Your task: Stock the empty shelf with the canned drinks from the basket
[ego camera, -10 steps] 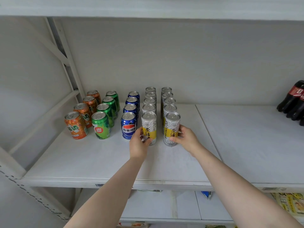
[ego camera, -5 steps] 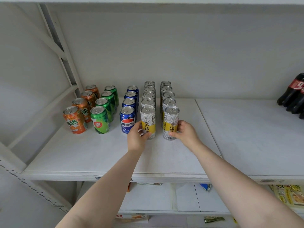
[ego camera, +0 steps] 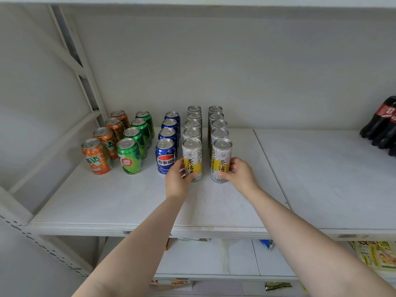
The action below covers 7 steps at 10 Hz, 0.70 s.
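Several rows of cans stand upright on the white shelf [ego camera: 107,202]: orange cans [ego camera: 97,156], green cans [ego camera: 129,156], blue cola cans [ego camera: 165,155] and two rows of tall silver-and-yellow tea cans. My left hand [ego camera: 176,179] grips the lower part of the front tea can of the left row [ego camera: 192,155]. My right hand [ego camera: 239,173] grips the base of the front tea can of the right row [ego camera: 221,158]. Both cans stand on the shelf. The basket is out of view.
Dark cola bottles [ego camera: 383,127] lie at the shelf's far right. A slanted white brace [ego camera: 51,144] and upright post bound the left side. The shelf board above [ego camera: 192,1] hangs close overhead. A lower shelf [ego camera: 214,260] holds snack packets.
Both hands stay on the two front tea cans. The view has shifted a little; the cans hardly move on the shelf.
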### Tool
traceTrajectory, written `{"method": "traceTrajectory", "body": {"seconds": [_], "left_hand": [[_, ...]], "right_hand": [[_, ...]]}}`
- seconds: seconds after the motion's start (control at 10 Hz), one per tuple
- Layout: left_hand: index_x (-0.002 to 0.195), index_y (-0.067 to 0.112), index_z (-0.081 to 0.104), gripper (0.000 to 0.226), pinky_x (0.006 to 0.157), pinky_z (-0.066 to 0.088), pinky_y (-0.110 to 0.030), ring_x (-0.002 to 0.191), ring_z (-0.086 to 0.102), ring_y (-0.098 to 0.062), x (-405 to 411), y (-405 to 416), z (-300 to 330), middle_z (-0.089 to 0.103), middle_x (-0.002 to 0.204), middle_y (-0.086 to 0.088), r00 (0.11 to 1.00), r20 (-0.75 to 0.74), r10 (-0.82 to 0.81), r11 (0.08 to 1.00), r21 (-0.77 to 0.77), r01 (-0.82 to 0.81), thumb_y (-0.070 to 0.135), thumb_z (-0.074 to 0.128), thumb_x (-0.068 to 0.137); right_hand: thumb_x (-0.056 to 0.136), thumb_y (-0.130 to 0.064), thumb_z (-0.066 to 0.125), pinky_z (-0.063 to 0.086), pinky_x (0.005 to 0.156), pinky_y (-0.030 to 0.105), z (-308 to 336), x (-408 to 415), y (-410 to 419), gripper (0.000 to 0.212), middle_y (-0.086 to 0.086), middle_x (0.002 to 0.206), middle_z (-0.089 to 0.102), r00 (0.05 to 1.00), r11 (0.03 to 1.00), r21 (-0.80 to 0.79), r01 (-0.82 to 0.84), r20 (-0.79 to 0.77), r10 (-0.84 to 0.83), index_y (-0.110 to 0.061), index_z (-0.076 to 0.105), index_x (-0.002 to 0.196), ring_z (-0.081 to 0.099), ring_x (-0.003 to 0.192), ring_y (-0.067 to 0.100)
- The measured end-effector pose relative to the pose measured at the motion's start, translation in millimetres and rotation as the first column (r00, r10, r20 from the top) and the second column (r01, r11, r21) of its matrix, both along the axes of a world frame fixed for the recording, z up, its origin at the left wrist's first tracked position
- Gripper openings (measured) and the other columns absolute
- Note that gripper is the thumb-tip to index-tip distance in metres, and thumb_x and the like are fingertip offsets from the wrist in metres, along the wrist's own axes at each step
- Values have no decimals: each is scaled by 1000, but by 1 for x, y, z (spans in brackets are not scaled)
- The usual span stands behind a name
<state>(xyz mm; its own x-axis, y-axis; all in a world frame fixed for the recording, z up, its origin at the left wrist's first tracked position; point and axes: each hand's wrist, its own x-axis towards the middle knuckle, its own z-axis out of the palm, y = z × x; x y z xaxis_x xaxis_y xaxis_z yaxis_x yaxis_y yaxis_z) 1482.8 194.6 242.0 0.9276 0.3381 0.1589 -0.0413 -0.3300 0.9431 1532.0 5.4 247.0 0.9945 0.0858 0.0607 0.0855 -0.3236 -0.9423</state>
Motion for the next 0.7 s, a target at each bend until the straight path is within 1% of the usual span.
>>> {"method": "traceTrajectory", "body": {"seconds": [0.1, 0.2, 0.3, 0.4, 0.5, 0.6, 0.7], "left_hand": [[131, 18, 51, 57, 84, 45, -22, 100, 55, -12, 1, 1, -1, 60, 114, 3, 1000, -10, 1, 1000, 2, -1, 6, 73, 80], [132, 18, 50, 57, 84, 44, -21, 101, 55, -11, 1, 1, -2, 61, 119, 1, 1000, -6, 0, 1000, 17, 0, 6, 72, 81], [132, 17, 50, 57, 85, 44, -21, 104, 56, -13, 1, 1, -3, 61, 121, 0, 1000, -10, -6, 1000, 26, 6, 7, 72, 81], [132, 18, 49, 57, 88, 44, -22, 111, 56, -14, 0, 1, -3, 60, 123, 2, 1000, -3, -15, 998, 60, 15, 8, 72, 81], [139, 16, 42, 65, 98, 43, -28, 120, 52, -15, 2, 2, -10, 55, 132, 3, 998, -56, -8, 995, 97, 13, 14, 73, 81], [145, 15, 34, 75, 106, 42, -42, 130, 46, -23, -5, 1, -11, 48, 142, -4, 991, -131, 28, 986, 165, -6, 26, 72, 82], [146, 8, 30, 75, 108, 38, -41, 133, 41, -28, -16, -4, -8, 41, 146, -11, 982, -172, 76, 977, 211, -39, 24, 69, 84]], "right_hand": [[69, 4, 80, 53, 89, 36, 1, 1, 0, 46, 18, 110, 69, 1000, 1000, 0, -2, -5, 2, -1, 57, 108, 67, 98, 26], [69, 2, 80, 53, 90, 35, 2, -1, 0, 46, 17, 110, 69, 1000, 1000, -6, -5, 1, 5, -2, 57, 109, 67, 96, 23], [70, 0, 81, 52, 91, 35, 0, -1, -1, 46, 15, 112, 69, 1000, 1000, -12, -8, 5, 8, -5, 57, 108, 66, 98, 22], [70, -3, 81, 51, 94, 35, 1, -4, 0, 46, 13, 114, 68, 1000, 1000, -25, -19, 13, 19, -12, 56, 107, 65, 100, 22], [71, -5, 81, 49, 96, 34, -4, -4, -1, 55, 12, 118, 67, 1000, 1000, -23, -15, 0, 15, -8, 55, 119, 64, 104, 21], [71, -5, 81, 49, 99, 37, -5, -12, -1, 56, 9, 114, 67, 1000, 999, -44, -16, -13, 15, -6, 55, 121, 64, 106, 22], [71, -8, 82, 48, 98, 33, -2, -20, 4, 58, 6, 113, 67, 1000, 999, -47, 13, -9, -13, -8, 55, 123, 63, 110, 23]]}}
